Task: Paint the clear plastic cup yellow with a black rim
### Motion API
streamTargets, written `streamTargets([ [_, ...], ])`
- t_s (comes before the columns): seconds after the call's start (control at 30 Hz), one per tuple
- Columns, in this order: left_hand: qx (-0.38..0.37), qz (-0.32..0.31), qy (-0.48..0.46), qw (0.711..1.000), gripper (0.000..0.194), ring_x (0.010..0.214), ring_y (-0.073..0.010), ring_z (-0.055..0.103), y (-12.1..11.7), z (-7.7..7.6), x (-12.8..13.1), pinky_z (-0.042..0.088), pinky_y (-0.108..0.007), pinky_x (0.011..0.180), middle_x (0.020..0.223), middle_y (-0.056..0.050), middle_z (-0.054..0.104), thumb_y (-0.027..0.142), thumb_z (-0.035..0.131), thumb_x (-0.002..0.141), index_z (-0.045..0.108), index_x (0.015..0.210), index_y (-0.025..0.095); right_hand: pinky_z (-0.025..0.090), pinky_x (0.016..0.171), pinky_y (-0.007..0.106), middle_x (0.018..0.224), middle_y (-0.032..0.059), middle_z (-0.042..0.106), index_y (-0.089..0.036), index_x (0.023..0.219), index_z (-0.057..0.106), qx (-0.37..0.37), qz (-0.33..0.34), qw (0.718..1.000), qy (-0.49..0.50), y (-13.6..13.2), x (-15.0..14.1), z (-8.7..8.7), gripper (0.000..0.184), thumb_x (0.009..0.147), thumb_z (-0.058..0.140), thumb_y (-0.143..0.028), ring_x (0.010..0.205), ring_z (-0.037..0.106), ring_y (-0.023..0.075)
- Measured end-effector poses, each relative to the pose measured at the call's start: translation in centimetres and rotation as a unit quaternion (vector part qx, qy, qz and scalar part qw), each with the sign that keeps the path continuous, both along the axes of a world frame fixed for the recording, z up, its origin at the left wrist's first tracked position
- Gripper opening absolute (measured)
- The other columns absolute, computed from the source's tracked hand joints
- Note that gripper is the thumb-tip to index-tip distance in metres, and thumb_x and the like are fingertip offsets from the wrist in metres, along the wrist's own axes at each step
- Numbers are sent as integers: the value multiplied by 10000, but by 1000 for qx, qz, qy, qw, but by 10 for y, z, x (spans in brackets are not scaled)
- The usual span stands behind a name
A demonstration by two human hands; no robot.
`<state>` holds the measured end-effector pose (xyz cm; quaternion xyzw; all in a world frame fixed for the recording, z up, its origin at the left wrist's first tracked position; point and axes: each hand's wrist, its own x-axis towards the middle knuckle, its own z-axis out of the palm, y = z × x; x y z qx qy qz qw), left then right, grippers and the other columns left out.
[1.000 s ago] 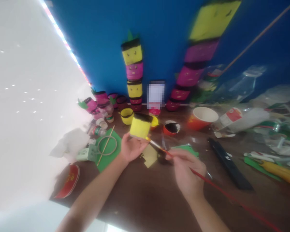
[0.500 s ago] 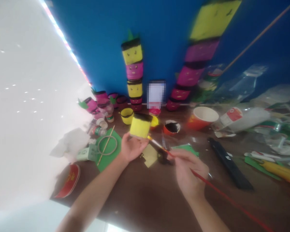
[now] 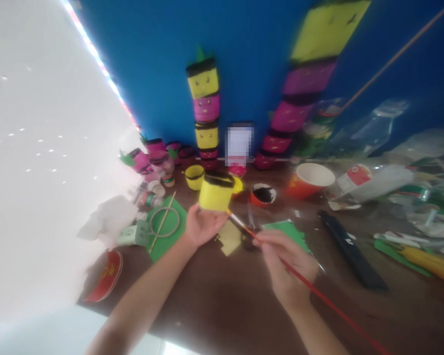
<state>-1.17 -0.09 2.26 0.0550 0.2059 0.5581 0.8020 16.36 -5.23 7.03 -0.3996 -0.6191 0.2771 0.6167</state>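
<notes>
1 yellow cup (image 3: 215,197) is held over the table (image 3: 222,301) by the left hand (image 3: 203,230), thumb and fingers apart around its base. 1 red paintbrush (image 3: 321,296) is pinched in the right hand's (image 3: 293,257) fingertips, bristles right by the cup's bottom edge.

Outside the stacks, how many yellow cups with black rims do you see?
2: one yellow cup held in the left hand, another cup behind it, to the left, on the table. Others may be hidden.
</notes>
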Motion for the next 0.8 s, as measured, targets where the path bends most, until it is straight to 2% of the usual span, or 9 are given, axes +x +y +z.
streamTargets([
  [0.1,12,3,9,1000,586,1009,-250,605,-1,-1,1,428,-353,931,1003,-160,665,367,553,685,505,1183,62,514,579,246,661,23,631,-189,777,630,12,-9,1000,-17,-2,-1,3,137,765,531,-94,677,613,143],
  [0.3,41,5,20,999,549,1042,-262,593,0,-1,2,413,-383,961,1033,-142,668,314,575,673,526,1173,94,516,563,238,680,21,629,-192,813,628,65,-10,997,-37,-1,0,-3,149,764,535,-87,659,612,135],
  [0.47,17,13,25,999,567,1070,-261,579,0,-1,0,413,-367,959,1026,-162,663,354,561,682,522,1170,68,531,588,261,697,33,628,-191,791,626,22,-50,997,-46,-5,0,0,130,791,516,-121,685,618,147],
  [0.6,39,4,20,999,588,1081,-260,574,0,-3,0,407,-362,968,1061,-157,655,339,584,660,514,1183,80,527,565,242,702,30,626,-186,800,621,18,-59,996,-57,-6,-1,0,127,785,520,-111,654,613,133],
  [0.8,59,-7,26,998,596,1092,-270,567,0,-2,2,381,-383,1006,1080,-156,652,304,622,639,519,1180,75,520,555,232,682,19,635,-191,801,623,79,-51,994,-63,-1,-2,-5,133,760,537,-99,657,624,138],
])
